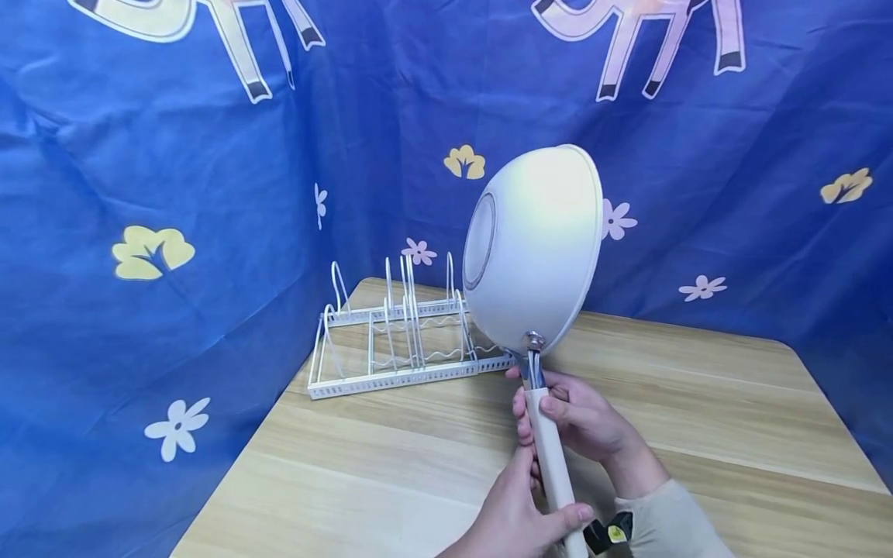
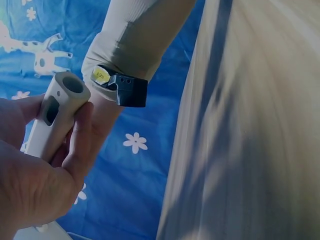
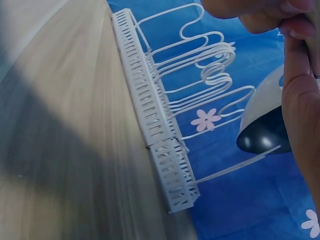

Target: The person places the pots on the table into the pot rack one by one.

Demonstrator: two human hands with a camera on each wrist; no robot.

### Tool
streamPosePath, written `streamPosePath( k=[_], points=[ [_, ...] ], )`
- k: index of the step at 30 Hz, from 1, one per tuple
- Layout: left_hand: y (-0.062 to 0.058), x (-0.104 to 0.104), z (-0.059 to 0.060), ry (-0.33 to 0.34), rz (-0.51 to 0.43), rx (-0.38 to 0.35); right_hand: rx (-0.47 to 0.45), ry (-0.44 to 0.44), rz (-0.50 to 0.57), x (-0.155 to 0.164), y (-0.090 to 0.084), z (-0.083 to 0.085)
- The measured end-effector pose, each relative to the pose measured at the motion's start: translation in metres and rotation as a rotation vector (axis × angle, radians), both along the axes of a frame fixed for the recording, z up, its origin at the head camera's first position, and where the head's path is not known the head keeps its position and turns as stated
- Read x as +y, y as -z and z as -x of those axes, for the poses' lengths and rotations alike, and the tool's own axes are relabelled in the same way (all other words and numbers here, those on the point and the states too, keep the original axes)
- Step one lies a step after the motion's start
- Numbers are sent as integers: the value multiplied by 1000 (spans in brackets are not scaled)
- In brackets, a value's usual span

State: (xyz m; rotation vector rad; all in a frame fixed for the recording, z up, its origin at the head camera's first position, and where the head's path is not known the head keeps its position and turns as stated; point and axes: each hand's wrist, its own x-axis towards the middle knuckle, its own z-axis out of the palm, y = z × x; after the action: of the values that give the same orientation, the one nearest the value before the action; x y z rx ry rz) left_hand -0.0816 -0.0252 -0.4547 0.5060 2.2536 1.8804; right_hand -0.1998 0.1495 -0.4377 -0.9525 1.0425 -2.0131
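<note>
A white wok (image 1: 540, 240) with a long pale handle (image 1: 551, 446) is held up on its side, its round base facing left. Its dark inside (image 3: 265, 131) shows in the right wrist view. My left hand (image 1: 512, 504) grips the lower handle, thumb across it; in the left wrist view the fingers of that hand (image 2: 45, 175) surround the handle's hollow end (image 2: 65, 92). Higher up, near the metal joint, my right hand (image 1: 582, 411) holds the handle with its thumb on the side. Part of the right-hand fingers is hidden behind the handle.
A white wire rack (image 1: 412, 377) with upright loops stands on the wooden table (image 1: 335, 465), left of the wok. The wok overlaps the rack's right end in the head view. Blue patterned cloth (image 1: 230, 194) hangs behind and at the left.
</note>
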Motion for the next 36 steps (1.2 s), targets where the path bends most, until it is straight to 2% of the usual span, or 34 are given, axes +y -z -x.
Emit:
streamPosePath(
  k=[7, 17, 25, 31, 36],
  points=[
    [0, 2, 4, 3, -46, -115, -66, 3, -26, 0, 9, 7],
    [-5, 7, 12, 28, -170, -180, -111, -1, -48, 0, 14, 19],
    [-2, 9, 20, 54, -273, -243, -150, -11, -40, -3, 23, 25],
    [0, 8, 24, 48, -294, -267, -167, -6, -54, -5, 25, 29],
    [3, 5, 27, 17, -248, -275, -183, 1, -60, -9, 29, 32]
  ],
)
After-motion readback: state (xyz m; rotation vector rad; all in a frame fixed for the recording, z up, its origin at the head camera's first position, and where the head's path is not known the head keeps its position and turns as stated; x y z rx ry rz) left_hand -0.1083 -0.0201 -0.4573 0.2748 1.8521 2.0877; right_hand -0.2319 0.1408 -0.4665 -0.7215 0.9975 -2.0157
